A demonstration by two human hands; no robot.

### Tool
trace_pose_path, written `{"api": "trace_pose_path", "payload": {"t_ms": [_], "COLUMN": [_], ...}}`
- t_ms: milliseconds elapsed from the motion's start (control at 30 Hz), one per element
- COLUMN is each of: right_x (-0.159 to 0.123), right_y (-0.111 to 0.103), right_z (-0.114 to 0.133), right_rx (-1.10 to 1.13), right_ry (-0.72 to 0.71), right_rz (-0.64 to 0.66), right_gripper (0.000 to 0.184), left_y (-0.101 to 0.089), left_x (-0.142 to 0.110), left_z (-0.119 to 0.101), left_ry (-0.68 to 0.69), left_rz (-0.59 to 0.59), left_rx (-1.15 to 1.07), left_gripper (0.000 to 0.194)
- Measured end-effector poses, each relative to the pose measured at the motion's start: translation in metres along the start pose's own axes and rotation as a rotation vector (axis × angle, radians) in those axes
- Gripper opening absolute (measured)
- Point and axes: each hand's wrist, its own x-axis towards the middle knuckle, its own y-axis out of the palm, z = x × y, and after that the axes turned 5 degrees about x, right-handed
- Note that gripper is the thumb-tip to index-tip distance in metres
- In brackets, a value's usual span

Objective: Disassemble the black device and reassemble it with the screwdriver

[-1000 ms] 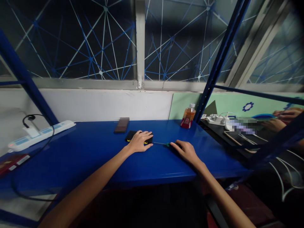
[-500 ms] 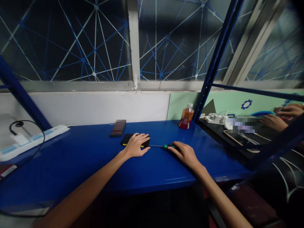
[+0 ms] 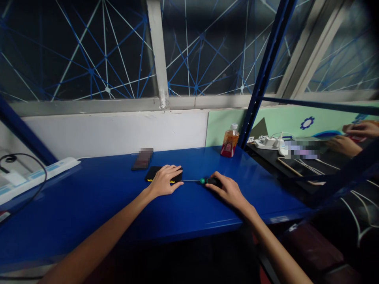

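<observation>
Lying across a flat black box (image 3: 153, 172) with yellow marks along its near edge is my left hand (image 3: 166, 180). Its fingers reach over the top, and the thumb presses the near right corner, gripping the box against the blue table. My right hand (image 3: 227, 187) is closed around the dark handle of a screwdriver (image 3: 202, 181) with a green collar. The thin shaft points left, level with the tabletop, and its tip meets the box's right end by my left thumb. Whether the tip sits inside the box cannot be made out.
A dark flat phone-like slab (image 3: 142, 159) lies behind the box. A bottle of orange-red drink (image 3: 230, 141) stands at the back right by a blue metal post (image 3: 257, 83). At left is a white power strip (image 3: 60, 167). Another person's hands (image 3: 345, 145) are over a black table with cables.
The view has turned slightly, so most things sit a little further left. My right fingers have shifted on the screwdriver handle, baring more of it. My left hand stays on the box.
</observation>
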Motion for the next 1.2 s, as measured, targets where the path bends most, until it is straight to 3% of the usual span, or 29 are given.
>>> {"api": "trace_pose_path", "payload": {"t_ms": [433,600,800,967,1133,1200], "right_x": [-0.0011,-0.001,-0.001,-0.0026,-0.0024,-0.0016], "right_y": [0.0014,0.0008,0.0007,0.0028,0.0019,0.0005], "right_z": [0.005,0.0029,0.0075,0.0068,0.007,0.008], "right_rx": [-0.034,-0.009,-0.037,-0.063,-0.041,-0.038], "right_ry": [0.055,-0.021,-0.052,0.047,-0.005,-0.046], "right_rz": [-0.005,-0.024,-0.035,-0.026,-0.04,-0.055], "right_gripper": [0.043,0.029,0.034,0.05,0.03,0.031], "left_y": [0.0007,0.0004,0.0011,0.0005,-0.001,-0.0016], "left_x": [0.0004,0.0004,0.0006,0.0002,0.0004,0.0001], "left_z": [-0.0003,0.0006,0.0008,0.0001,0.0005,-0.0005], "left_ry": [0.004,0.006,0.008,0.008,-0.004,-0.016], "left_rz": [-0.009,-0.004,-0.01,-0.005,0.012,0.017], "left_rx": [0.013,0.012,0.014,0.023,0.01,0.006], "left_gripper": [0.043,0.043,0.043,0.042,0.044,0.045]}}
